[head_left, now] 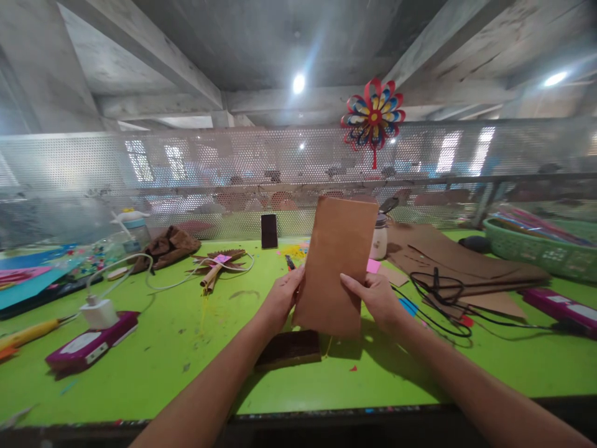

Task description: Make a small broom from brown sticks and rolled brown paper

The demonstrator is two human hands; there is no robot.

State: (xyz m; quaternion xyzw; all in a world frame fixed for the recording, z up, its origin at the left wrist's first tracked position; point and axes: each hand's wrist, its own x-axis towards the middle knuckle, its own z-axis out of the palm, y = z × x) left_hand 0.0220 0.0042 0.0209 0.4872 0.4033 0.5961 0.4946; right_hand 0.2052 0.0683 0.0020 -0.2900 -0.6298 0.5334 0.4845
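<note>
Between my two hands a brown rectangular piece of cardboard (336,261) is held up, tilted, above the green table. My left hand (285,295) grips its left edge, with the fingers mostly hidden behind it. On the right side, my right hand (375,297) pinches the sheet, thumb flat on its front face. Below it on the table lies a dark brown block-like piece (291,350), partly covered by my left arm. A dark-handled tool (290,262) shows just behind my left hand; its kind is unclear.
Power strips (91,342) (562,308) lie at both sides, with a tangle of black cable (438,289) at right. Brown paper sheets (459,255) and a green basket (536,249) stand back right. A phone (269,231) and paper craft (217,267) sit farther back.
</note>
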